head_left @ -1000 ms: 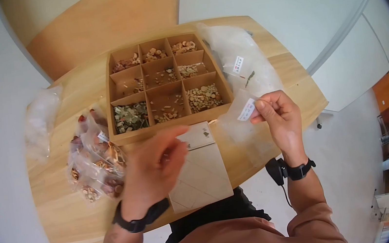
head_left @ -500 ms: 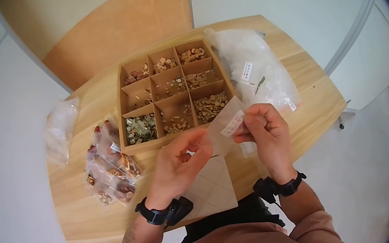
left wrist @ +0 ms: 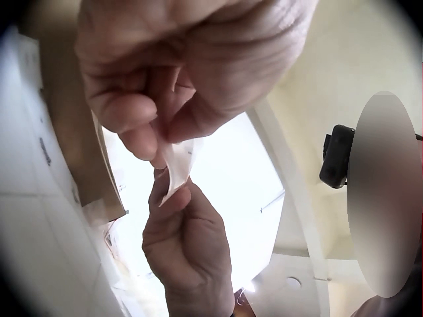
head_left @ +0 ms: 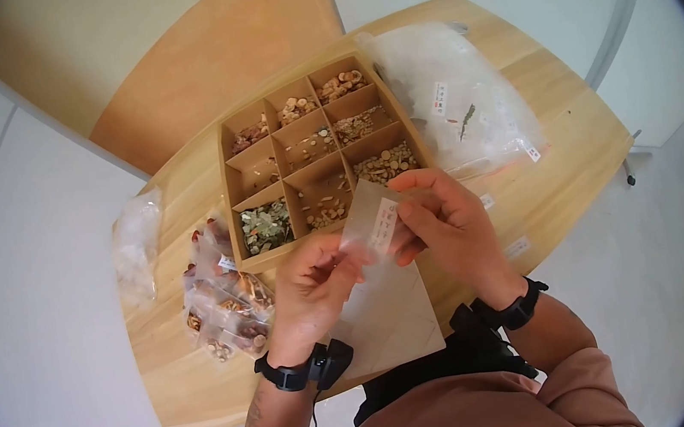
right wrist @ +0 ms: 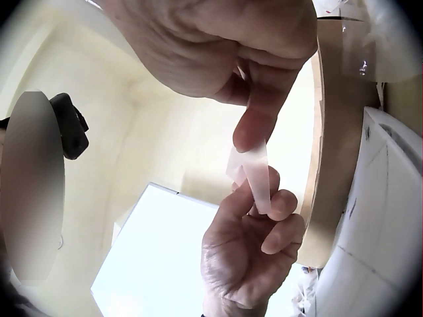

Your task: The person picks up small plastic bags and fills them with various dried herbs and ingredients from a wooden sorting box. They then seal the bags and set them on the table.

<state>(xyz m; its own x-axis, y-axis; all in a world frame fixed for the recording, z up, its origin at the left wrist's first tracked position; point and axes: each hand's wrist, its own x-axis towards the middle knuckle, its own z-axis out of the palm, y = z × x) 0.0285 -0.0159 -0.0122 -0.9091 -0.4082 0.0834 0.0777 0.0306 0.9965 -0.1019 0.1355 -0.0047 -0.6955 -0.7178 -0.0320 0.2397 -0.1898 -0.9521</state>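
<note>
In the head view a small clear plastic bag (head_left: 363,211) with a white printed label (head_left: 383,225) is held up between both hands, over the front edge of the divided box. My left hand (head_left: 311,293) pinches its left side between thumb and fingers. The right hand (head_left: 459,237) grips the opposite side, thumb beside the label. Seen from the left wrist, the bag (left wrist: 177,165) looks flat and thin, stretched between the fingertips of both hands. Below the hands lies a pale square tile (head_left: 390,319) at the table's front edge.
The cardboard box (head_left: 258,264) has compartments with dried slices, leaves and seeds. Filled clear bags (head_left: 228,302) lie left of it, with a plastic bag (head_left: 139,249) beyond. A large bag (head_left: 484,108) lies at the right, and loose labels (head_left: 517,247) on the wooden table (head_left: 565,171).
The left hand has come over from beside the filled bags and taken hold of the small bag. My right hand has brought that bag inward from the right. The head view has shifted slightly.
</note>
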